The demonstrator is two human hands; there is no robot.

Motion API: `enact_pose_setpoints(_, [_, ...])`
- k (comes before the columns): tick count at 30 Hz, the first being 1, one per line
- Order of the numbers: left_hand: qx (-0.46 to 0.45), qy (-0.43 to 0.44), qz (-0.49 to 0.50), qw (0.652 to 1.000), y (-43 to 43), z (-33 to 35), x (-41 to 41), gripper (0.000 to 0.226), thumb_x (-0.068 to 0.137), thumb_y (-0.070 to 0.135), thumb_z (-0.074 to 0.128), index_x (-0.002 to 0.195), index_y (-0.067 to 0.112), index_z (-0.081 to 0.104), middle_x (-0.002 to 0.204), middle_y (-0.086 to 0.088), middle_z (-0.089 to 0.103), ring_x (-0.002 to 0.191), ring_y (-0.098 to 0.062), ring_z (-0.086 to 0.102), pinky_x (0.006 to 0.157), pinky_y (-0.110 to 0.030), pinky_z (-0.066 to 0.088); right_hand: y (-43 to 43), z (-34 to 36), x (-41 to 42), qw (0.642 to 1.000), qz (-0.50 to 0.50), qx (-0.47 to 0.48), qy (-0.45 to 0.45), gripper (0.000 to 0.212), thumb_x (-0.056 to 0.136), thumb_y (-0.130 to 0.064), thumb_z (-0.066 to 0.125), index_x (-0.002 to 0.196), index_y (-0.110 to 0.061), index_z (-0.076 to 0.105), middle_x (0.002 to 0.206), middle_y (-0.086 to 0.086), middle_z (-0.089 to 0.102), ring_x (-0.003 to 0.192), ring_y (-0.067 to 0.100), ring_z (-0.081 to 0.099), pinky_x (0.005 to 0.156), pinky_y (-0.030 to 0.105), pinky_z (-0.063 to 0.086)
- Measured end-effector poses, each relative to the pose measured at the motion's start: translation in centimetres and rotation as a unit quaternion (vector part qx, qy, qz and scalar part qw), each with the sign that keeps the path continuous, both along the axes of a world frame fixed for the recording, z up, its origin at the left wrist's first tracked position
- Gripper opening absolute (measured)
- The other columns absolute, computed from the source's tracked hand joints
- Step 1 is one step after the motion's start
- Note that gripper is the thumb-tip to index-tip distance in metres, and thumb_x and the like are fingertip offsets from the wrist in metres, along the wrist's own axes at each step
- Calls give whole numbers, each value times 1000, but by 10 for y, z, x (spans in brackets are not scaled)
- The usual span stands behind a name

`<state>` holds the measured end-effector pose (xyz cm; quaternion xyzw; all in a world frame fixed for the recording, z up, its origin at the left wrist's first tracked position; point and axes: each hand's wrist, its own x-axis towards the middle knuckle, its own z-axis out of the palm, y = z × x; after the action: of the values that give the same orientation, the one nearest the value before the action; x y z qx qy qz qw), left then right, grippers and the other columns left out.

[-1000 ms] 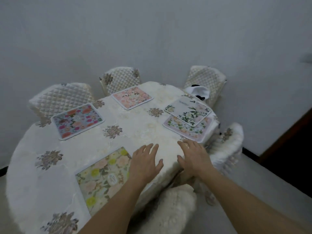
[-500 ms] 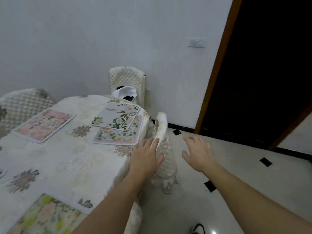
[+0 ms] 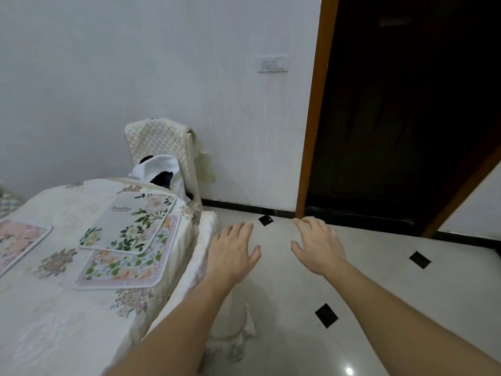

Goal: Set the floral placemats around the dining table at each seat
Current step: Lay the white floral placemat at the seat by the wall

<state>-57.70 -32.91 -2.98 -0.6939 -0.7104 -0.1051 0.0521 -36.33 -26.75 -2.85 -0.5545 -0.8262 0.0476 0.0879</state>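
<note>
Two floral placemats lie stacked near the table's right edge: a grey-white one with green leaves (image 3: 127, 223) on top of a pink-bordered one (image 3: 127, 270). Another pink placemat (image 3: 19, 240) shows at the left edge. The table (image 3: 54, 316) wears a cream cloth with flower motifs. My left hand (image 3: 233, 253) hovers empty, fingers spread, just right of the table above a covered chair back (image 3: 206, 240). My right hand (image 3: 317, 245) is also empty and spread, out over the floor.
A quilted chair (image 3: 160, 142) stands at the far end against the wall, with a white and black cloth item (image 3: 162, 169) on it. A dark doorway (image 3: 406, 118) with a wooden frame opens on the right. White tiled floor (image 3: 379, 294) has black insets.
My view has swung right, away from the table's middle toward the doorway. Both hands left the table edge and now hover beside it over the chair and floor.
</note>
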Motion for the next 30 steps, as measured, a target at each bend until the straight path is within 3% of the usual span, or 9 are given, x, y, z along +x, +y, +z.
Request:
enact_pose_setpoints(16, [-22,14,64,998,132,3,-10,56,89,53,41,136,21,48,134,1,56,120,-22,52,92,-40,48,157,3,-21,997,73,5,1,53,92,-44,44,142,-25,40,134,-1,50,126,20,44,107,40,35])
enact_pose_setpoints(30, [-39,-39,231,971,194,-29,-171,58,91,54,36,140,24,42,139,1,50,121,-23,49,94,-42,48,277,-21,-219,970,239,2,-38,51,91,-42,46,138,-24,43,128,0,53,114,22,50,96,39,41])
